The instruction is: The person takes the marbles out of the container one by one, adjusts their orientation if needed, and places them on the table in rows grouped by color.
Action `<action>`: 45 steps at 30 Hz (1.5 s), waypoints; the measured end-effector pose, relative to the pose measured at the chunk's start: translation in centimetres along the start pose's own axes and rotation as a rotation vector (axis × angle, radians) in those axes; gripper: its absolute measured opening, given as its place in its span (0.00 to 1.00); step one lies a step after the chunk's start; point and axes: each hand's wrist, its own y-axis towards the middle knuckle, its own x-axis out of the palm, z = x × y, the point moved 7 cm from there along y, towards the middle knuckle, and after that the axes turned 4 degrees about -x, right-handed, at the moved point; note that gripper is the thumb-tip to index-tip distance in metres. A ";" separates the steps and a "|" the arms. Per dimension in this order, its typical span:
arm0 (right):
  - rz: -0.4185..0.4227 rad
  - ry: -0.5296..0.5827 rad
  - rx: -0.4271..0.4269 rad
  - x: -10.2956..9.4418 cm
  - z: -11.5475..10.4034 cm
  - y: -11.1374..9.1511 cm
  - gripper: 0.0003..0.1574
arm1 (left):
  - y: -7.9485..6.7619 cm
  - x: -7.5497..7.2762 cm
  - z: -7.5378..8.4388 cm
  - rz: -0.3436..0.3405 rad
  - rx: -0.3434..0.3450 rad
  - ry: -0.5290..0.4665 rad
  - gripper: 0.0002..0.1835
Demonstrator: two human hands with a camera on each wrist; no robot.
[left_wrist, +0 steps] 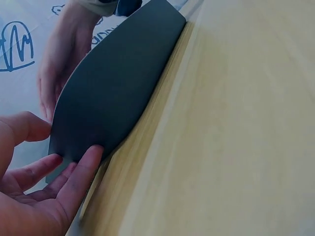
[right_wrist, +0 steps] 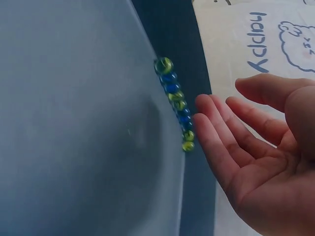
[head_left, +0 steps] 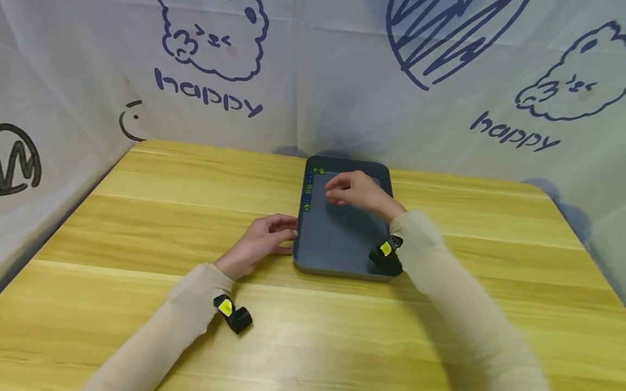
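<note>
Marbles [right_wrist: 177, 103], glassy, at tray's [head_left: 337, 244] ten o'clock: likely light, hard, slippery; pinch singly across sides. My right fingers [right_wrist: 214, 145]: loosely parted, empty. Left fingers [left_wrist: 81, 179]: spread, touching tray wall.

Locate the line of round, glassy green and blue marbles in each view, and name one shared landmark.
Head: marbles near the centre, left of the bare right hand.
Left wrist: not in it.
Right wrist: marbles just right of centre, slanting downward.
Shared landmark: the dark grey, rectangular tray.
</note>
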 end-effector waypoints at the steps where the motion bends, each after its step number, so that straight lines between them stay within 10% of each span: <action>1: 0.007 -0.004 0.001 0.3 0.1 0.3 0.19 | 0.0 0.0 0.0 0.000 0.000 0.001 0.21; 22: 0.111 -0.015 0.109 2.9 1.4 2.1 0.13 | 0.1 -0.1 -0.5 0.022 -0.025 -0.022 0.21; 45: 0.132 -0.323 0.047 3.9 1.1 2.9 0.11 | 0.0 -0.1 -0.5 0.036 -0.018 -0.046 0.20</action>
